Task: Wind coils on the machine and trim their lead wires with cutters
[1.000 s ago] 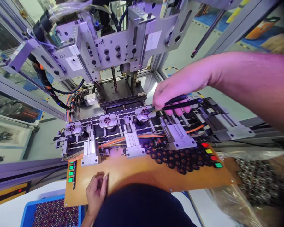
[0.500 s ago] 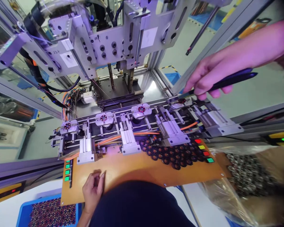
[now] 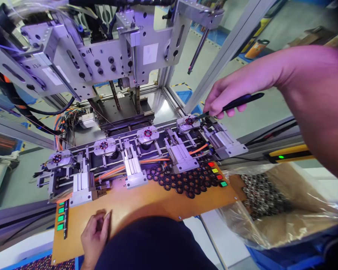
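My right hand (image 3: pixel 228 95) is closed around a slim black-handled tool (image 3: pixel 243 100), whose exact kind I cannot make out. The tool's tip is at the round part with red segments (image 3: pixel 189 121) in the rightmost metal holder (image 3: pixel 183 129); whether they touch is unclear. Similar round parts sit in the other holders, such as the middle one (image 3: pixel 148 133) and the one left of it (image 3: pixel 103 145). Near the front edge of the orange board (image 3: pixel 124 204), my left hand (image 3: pixel 94 234) rests with its fingers curled in, nothing visible in them.
Machine plates (image 3: pixel 107 62) and a hanging rod (image 3: pixel 197 52) stand above the row. Many dark rings (image 3: pixel 183 180) lie on the board beside coloured buttons (image 3: pixel 219 177). At right is a plastic-lined box of metal parts (image 3: pixel 259 195); a blue bin (image 3: pixel 30 260) is lower left.
The whole view has shifted, so the machine and both hands appear farther left. My right hand still holds the tool at the rightmost holder, and that round part shows more clearly. My left hand stays curled.
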Demonstrator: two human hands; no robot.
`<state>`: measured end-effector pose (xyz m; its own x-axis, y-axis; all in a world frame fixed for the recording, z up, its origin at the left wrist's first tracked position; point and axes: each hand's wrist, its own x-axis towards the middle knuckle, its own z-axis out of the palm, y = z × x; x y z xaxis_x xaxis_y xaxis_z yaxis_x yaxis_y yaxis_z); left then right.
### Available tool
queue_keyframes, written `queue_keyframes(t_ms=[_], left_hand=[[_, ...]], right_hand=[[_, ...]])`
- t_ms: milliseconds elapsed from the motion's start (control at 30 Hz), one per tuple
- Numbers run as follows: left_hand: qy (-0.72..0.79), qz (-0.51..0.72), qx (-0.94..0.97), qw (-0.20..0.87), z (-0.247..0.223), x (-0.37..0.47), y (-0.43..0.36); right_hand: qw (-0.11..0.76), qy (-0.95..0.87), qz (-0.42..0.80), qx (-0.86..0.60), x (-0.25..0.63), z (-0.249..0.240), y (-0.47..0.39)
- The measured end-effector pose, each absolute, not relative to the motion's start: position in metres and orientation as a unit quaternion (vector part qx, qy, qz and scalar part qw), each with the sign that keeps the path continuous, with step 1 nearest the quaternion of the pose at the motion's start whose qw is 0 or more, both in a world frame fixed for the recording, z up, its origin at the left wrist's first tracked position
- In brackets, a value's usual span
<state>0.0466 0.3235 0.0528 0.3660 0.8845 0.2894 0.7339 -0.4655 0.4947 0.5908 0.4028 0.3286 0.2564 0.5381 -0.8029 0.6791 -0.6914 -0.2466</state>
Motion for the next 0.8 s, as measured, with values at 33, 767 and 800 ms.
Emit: queue_keyframes(t_ms=[33,767,800], left_hand=[[0.497,0.264,0.815,0.142,0.053,0.047,0.324],[0.502,0.297,0.784,0.211,0.058,0.050,0.323],[0.501,0.297,0.782,0.221,0.060,0.051,0.321]], right_hand=[[0.082,0.410,-0.481,0.771,0.594,0.327,0.403],[-0.223,0.531,-0.603,0.552,0.559,0.318,0.342],[-0.253,0.528,-0.633,0.505,0.540,0.309,0.328]])
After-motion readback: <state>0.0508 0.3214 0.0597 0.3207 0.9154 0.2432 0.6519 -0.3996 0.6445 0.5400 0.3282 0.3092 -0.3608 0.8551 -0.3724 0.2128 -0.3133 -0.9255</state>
